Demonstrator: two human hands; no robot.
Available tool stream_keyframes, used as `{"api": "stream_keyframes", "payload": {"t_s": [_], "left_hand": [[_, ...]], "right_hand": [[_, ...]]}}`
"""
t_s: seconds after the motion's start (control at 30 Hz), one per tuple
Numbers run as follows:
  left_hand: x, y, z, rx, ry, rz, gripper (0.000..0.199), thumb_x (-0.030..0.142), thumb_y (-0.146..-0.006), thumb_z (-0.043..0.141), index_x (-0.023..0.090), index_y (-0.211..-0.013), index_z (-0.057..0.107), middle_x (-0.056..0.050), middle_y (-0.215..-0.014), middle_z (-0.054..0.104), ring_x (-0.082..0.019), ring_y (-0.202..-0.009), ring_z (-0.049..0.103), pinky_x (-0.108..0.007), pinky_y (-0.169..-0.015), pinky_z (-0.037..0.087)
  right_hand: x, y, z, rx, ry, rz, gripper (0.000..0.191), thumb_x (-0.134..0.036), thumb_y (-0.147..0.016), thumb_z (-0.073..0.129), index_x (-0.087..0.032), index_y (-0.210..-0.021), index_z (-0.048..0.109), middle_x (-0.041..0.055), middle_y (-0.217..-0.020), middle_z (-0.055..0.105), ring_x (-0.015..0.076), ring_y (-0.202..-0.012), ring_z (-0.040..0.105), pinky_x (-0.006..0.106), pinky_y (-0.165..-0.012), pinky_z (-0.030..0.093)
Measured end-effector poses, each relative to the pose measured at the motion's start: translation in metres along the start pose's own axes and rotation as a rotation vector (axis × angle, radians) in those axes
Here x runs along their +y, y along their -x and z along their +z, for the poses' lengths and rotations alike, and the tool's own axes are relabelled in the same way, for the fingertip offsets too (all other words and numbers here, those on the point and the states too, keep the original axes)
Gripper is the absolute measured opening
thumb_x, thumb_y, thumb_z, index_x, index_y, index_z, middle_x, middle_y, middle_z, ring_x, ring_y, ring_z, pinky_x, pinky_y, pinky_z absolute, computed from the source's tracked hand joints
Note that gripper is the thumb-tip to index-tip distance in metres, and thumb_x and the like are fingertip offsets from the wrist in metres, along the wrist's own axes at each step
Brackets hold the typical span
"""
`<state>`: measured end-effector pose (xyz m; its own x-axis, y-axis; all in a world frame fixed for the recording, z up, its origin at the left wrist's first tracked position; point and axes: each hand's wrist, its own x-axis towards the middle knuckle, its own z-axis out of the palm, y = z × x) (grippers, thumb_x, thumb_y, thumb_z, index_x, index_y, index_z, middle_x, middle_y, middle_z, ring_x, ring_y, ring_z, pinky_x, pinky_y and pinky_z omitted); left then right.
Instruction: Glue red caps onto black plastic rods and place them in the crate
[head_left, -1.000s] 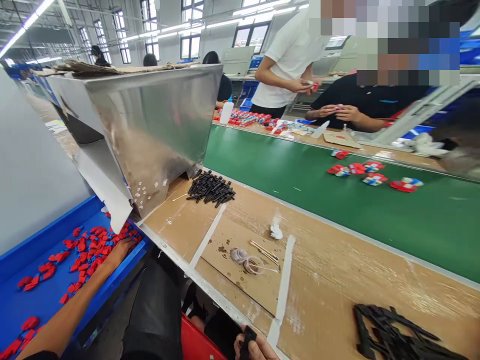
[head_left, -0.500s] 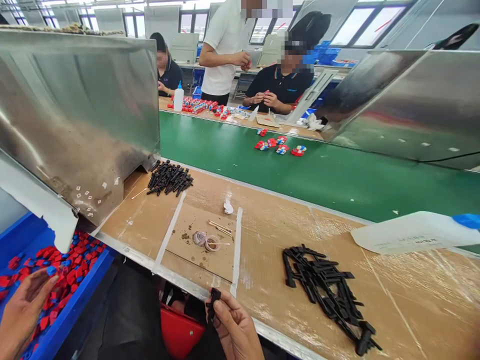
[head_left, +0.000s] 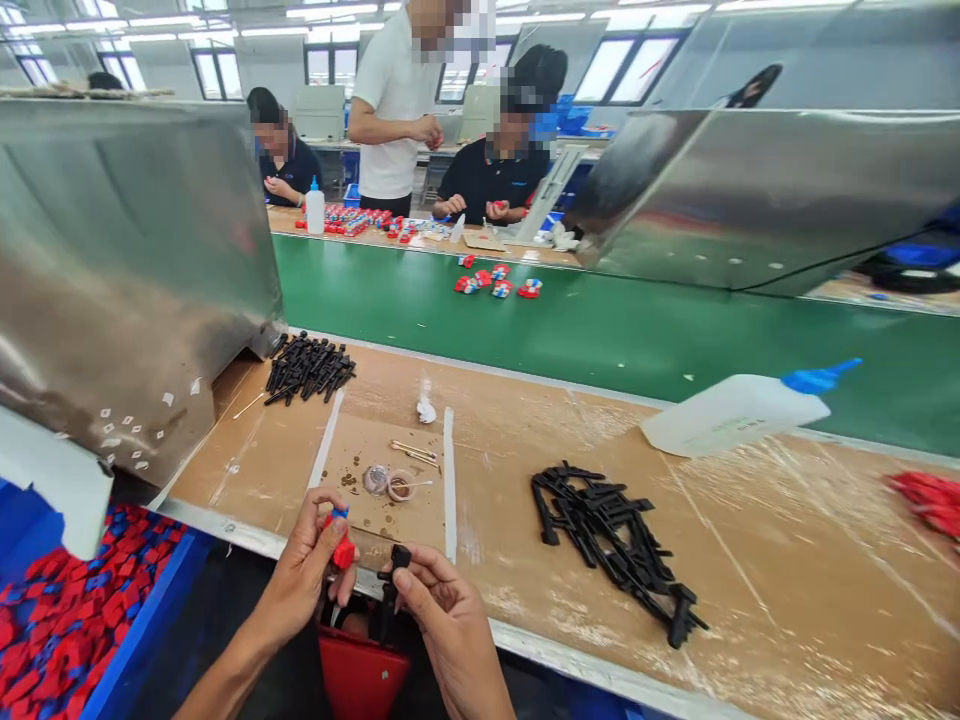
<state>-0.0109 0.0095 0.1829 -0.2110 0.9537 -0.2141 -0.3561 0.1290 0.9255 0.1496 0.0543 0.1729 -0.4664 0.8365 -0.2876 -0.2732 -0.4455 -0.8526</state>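
My left hand (head_left: 309, 560) pinches a small red and blue plastic piece (head_left: 343, 550) between thumb and fingers. Just to its right, my right hand (head_left: 442, 610) grips a black plastic part (head_left: 390, 590) with a squarish end on top. Both hands are over the table's front edge, with the two pieces a short gap apart. Behind them is a cardboard sheet (head_left: 360, 440) taped to the table, bearing two small round dishes (head_left: 376, 480) and several cotton swabs (head_left: 414, 453). A blue bin (head_left: 150, 610) at the left holds many red and blue pieces.
Black parts lie in one pile (head_left: 311, 368) at the back left and another (head_left: 615, 535) at the right. A white squeeze bottle (head_left: 739, 412) lies tilted near the green belt (head_left: 375, 285). Metal panels (head_left: 135, 260) flank the table; several people work across the belt.
My left hand has come from the blue bin to the table's front edge, bringing the red and blue piece beside the black part. The camera view has turned rightward.
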Motion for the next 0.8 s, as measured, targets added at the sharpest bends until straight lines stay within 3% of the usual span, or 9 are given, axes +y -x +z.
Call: {"api": "stream_keyframes", "payload": {"t_s": [0.13, 0.3, 0.37, 0.5, 0.63, 0.8], "left_hand": [[0.001, -0.004, 0.001, -0.084, 0.100, -0.056, 0.025, 0.045, -0.093, 0.046, 0.021, -0.099, 0.051, 0.004, -0.072, 0.049, -0.004, -0.042, 0.044, -0.019, -0.043, 0.026], [0.014, 0.011, -0.004, -0.245, 0.274, -0.073, 0.054, 0.036, -0.071, 0.073, 0.024, -0.120, 0.052, -0.002, -0.095, 0.048, -0.008, -0.064, 0.044, -0.023, -0.057, 0.032], [0.014, 0.017, -0.006, -0.249, 0.177, -0.095, 0.054, 0.033, -0.077, 0.071, 0.027, -0.126, 0.049, -0.002, -0.096, 0.049, -0.008, -0.063, 0.042, -0.023, -0.057, 0.031], [0.007, 0.017, -0.007, -0.168, -0.076, -0.082, 0.029, 0.043, -0.095, 0.048, 0.020, -0.112, 0.057, -0.001, -0.081, 0.053, -0.006, -0.055, 0.039, -0.023, -0.054, 0.029], [0.000, 0.010, -0.002, 0.009, -0.138, -0.061, 0.041, 0.053, -0.094, 0.042, 0.017, -0.080, 0.056, 0.004, -0.061, 0.040, -0.008, -0.054, 0.033, -0.021, -0.050, 0.025], [-0.004, 0.009, 0.007, 0.039, -0.143, -0.060, 0.045, 0.059, -0.090, 0.045, 0.018, -0.074, 0.052, 0.004, -0.062, 0.040, -0.010, -0.057, 0.035, -0.021, -0.052, 0.030]], "right_hand": [[0.000, -0.002, -0.009, 0.070, -0.025, -0.025, 0.031, -0.038, -0.072, 0.081, -0.018, -0.095, 0.073, 0.0061, -0.087, 0.074, 0.0163, -0.076, 0.064, 0.023, -0.064, 0.050], [-0.004, -0.003, -0.009, 0.085, -0.040, -0.039, 0.028, -0.036, -0.075, 0.079, -0.018, -0.095, 0.072, 0.0041, -0.085, 0.073, 0.0134, -0.071, 0.061, 0.021, -0.063, 0.049], [-0.004, -0.004, -0.008, 0.086, -0.035, -0.044, 0.027, -0.036, -0.075, 0.079, -0.018, -0.095, 0.073, 0.0045, -0.085, 0.073, 0.0130, -0.070, 0.060, 0.021, -0.062, 0.049], [-0.002, -0.003, -0.006, 0.068, -0.049, -0.031, 0.027, -0.035, -0.076, 0.079, -0.019, -0.095, 0.073, 0.0046, -0.086, 0.073, 0.0139, -0.073, 0.063, 0.022, -0.064, 0.050], [0.000, -0.001, -0.002, 0.055, -0.017, -0.046, 0.026, -0.036, -0.076, 0.078, -0.019, -0.095, 0.072, 0.0046, -0.087, 0.074, 0.0159, -0.076, 0.065, 0.023, -0.064, 0.051], [-0.002, 0.001, 0.008, 0.066, 0.056, -0.098, 0.023, -0.035, -0.076, 0.078, -0.021, -0.092, 0.072, 0.0027, -0.085, 0.075, 0.0162, -0.077, 0.067, 0.024, -0.067, 0.053]]}}
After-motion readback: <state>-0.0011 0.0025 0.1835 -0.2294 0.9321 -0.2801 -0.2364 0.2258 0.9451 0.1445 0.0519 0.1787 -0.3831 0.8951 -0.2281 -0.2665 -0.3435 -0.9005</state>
